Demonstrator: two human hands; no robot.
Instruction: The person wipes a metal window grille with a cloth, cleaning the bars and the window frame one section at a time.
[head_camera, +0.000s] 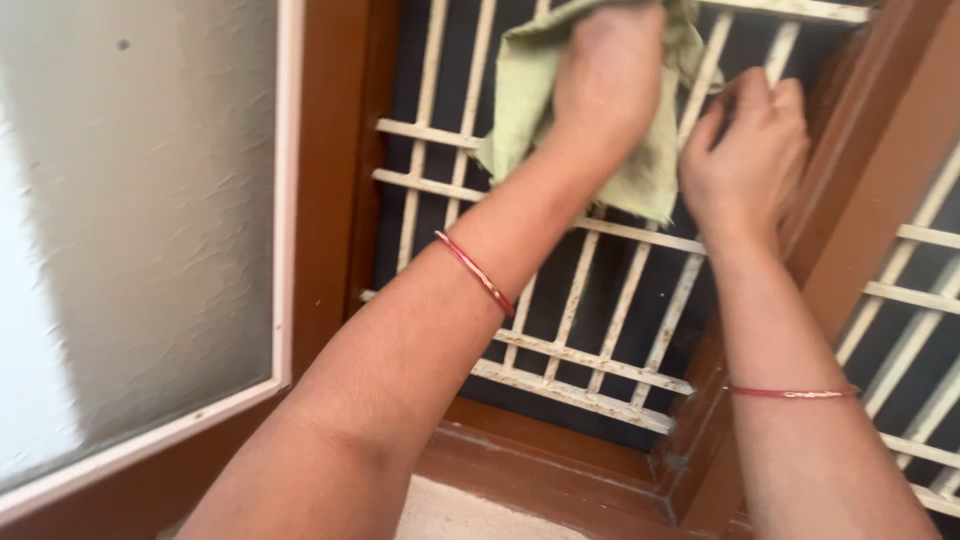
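View from above a person's two bare arms reaching toward a window. At far left is a frosted glass pane in a pale frame, set within a brown wooden window frame. To its right, a white metal grille of thin bars, spotted with rust, covers a dark opening; a second grille section shows at far right beyond a brown wooden post. The left hand, a red bangle on its wrist, is closed around a crumpled pale green cloth, pressing it against the upper bars. Just beside it, the right hand curls its fingers around a bar, gripping the grille. A thin red thread circles that wrist.
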